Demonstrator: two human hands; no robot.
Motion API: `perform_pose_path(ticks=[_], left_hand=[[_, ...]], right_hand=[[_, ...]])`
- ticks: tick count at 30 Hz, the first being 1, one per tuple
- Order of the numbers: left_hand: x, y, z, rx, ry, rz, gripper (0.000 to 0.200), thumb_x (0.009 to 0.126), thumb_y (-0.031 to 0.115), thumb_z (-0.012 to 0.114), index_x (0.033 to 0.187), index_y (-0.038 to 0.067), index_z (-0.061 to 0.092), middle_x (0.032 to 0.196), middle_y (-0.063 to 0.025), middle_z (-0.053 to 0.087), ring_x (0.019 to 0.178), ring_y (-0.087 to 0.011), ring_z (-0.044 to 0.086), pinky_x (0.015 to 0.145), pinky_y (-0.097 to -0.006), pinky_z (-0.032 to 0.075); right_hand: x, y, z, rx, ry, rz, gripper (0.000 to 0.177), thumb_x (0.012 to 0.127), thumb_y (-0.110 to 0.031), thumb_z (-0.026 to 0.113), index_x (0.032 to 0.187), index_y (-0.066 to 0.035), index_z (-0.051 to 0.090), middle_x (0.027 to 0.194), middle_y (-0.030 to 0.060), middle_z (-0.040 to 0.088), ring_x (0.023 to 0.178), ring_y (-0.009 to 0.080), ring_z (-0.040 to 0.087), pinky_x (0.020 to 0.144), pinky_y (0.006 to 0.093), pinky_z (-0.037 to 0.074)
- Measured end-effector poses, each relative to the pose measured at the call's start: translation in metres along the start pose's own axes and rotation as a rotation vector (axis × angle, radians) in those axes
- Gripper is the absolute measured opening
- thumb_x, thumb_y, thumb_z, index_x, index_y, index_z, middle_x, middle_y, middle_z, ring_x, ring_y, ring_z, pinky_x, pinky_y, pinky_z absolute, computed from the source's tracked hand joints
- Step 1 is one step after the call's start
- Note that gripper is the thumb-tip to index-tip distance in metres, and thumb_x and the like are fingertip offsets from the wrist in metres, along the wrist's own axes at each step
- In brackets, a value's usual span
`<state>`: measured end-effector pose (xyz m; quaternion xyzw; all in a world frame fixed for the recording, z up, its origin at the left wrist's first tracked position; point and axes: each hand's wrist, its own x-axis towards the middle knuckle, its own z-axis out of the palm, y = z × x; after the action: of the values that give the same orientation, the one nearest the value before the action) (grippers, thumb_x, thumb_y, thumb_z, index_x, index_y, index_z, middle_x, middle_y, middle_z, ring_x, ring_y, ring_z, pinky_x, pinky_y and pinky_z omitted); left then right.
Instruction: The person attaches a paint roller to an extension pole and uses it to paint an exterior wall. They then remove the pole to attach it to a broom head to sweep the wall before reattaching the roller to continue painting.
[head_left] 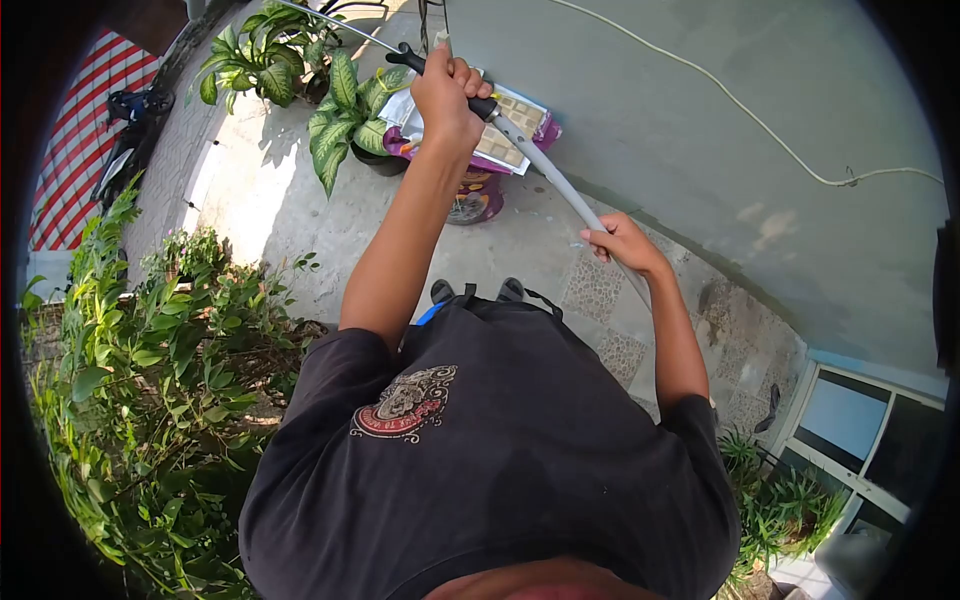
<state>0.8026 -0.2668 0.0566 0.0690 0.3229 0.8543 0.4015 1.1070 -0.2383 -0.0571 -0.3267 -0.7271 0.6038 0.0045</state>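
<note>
Above the tiled floor (598, 290), the stiff, likely light pole (558, 182) is clasped, fingers wrapped, by left hand (447, 95) at the grip, right hand (622, 245) mid-shaft.

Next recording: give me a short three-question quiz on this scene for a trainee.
1. True or false: the left hand and the right hand both hold the gray pole.
2. Which hand closes on the pole's black grip? A) left B) right C) neither
3. Fill in: the person's T-shirt is ___.
Key: 1 true; 2 A; 3 black.
</note>
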Motion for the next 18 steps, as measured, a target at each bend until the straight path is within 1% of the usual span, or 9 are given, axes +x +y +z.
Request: perform_pose_path(ticks=[1,5,7,8,9,11,14,15,18], left_hand=[[-0.003,0.0,0.006,0.0,0.0,-0.003,0.03,0.097,0.021,0.05,0.072,0.014,0.035,0.056,0.0021,0.028,0.048,-0.0109,0.029,0.048,-0.0288,0.031],[-0.007,-0.001,0.014,0.034,-0.055,0.014,0.028,0.097,0.02,0.051,0.073,0.014,0.036,0.056,0.0022,0.029,0.049,-0.0105,0.03,0.048,-0.0287,0.031],[-0.004,-0.001,0.013,0.061,0.004,0.045,0.028,0.097,0.02,0.05,0.074,0.014,0.036,0.056,0.002,0.029,0.049,-0.0106,0.031,0.048,-0.0284,0.032],[-0.003,-0.001,0.014,0.062,0.009,0.05,0.028,0.097,0.02,0.05,0.074,0.014,0.036,0.056,0.002,0.029,0.049,-0.0106,0.031,0.048,-0.0284,0.032],[-0.006,0.0,0.018,0.033,0.076,0.027,0.027,0.097,0.019,0.049,0.074,0.014,0.037,0.056,0.0023,0.03,0.048,-0.0102,0.032,0.048,-0.0282,0.032],[-0.003,0.007,0.019,0.008,0.14,0.003,0.026,0.097,0.019,0.049,0.074,0.014,0.037,0.056,0.0027,0.031,0.048,-0.0098,0.033,0.047,-0.0279,0.033],[0.031,0.036,-0.002,-0.252,0.127,-0.144,0.03,0.097,0.016,0.046,0.068,0.015,0.037,0.053,0.0051,0.033,0.043,-0.0077,0.035,0.046,-0.0262,0.037],[0.034,0.042,-0.012,-0.251,0.13,-0.145,0.03,0.097,0.016,0.046,0.068,0.015,0.037,0.053,0.0051,0.033,0.043,-0.0077,0.035,0.046,-0.0262,0.037],[0.033,0.049,-0.023,-0.487,0.075,-0.428,0.037,0.094,0.013,0.046,0.058,0.016,0.035,0.048,0.006,0.035,0.039,-0.0077,0.037,0.043,-0.0247,0.038]], right_hand=[[0.001,0.001,-0.008,0.372,-0.261,0.047,0.02,0.094,-0.021,0.06,0.092,-0.002,0.053,0.058,0.0013,0.047,0.055,0.0173,0.051,0.053,0.0339,0.042],[0.007,-0.009,-0.003,0.504,-0.49,0.255,0.023,0.095,-0.021,0.058,0.085,-0.001,0.05,0.058,-0.0018,0.046,0.055,0.0174,0.049,0.052,0.0345,0.04],[-0.001,-0.012,0.029,-0.062,0.104,-0.117,0.023,0.095,-0.021,0.058,0.089,-0.002,0.049,0.056,0.0034,0.046,0.049,0.0208,0.045,0.05,0.0377,0.039],[-0.001,-0.004,0.038,-0.296,0.335,-0.266,0.018,0.094,-0.019,0.059,0.098,-0.003,0.053,0.059,0.014,0.054,0.048,0.0321,0.053,0.05,0.0437,0.043],[-0.004,0.0,0.043,-0.294,0.326,-0.264,0.018,0.094,-0.019,0.059,0.098,-0.003,0.053,0.059,0.014,0.054,0.048,0.0321,0.053,0.05,0.0437,0.043],[-0.007,0.006,0.049,-0.584,0.785,-0.199,0.018,0.091,-0.014,0.061,0.106,-0.004,0.056,0.069,0.0231,0.061,0.062,0.0415,0.062,0.055,0.0465,0.046],[-0.02,0.045,0.026,-0.554,0.876,-0.208,0.022,0.087,-0.006,0.061,0.109,-0.006,0.058,0.078,0.0244,0.065,0.074,0.0428,0.066,0.06,0.0462,0.049],[-0.022,0.045,0.024,-0.552,0.873,-0.206,0.022,0.087,-0.006,0.061,0.109,-0.006,0.058,0.078,0.0244,0.065,0.074,0.0428,0.066,0.06,0.0462,0.049],[-0.033,0.034,0.021,-0.445,0.905,-0.291,0.025,0.086,-0.003,0.061,0.11,-0.007,0.058,0.076,0.0228,0.064,0.071,0.0421,0.066,0.06,0.0448,0.049]])
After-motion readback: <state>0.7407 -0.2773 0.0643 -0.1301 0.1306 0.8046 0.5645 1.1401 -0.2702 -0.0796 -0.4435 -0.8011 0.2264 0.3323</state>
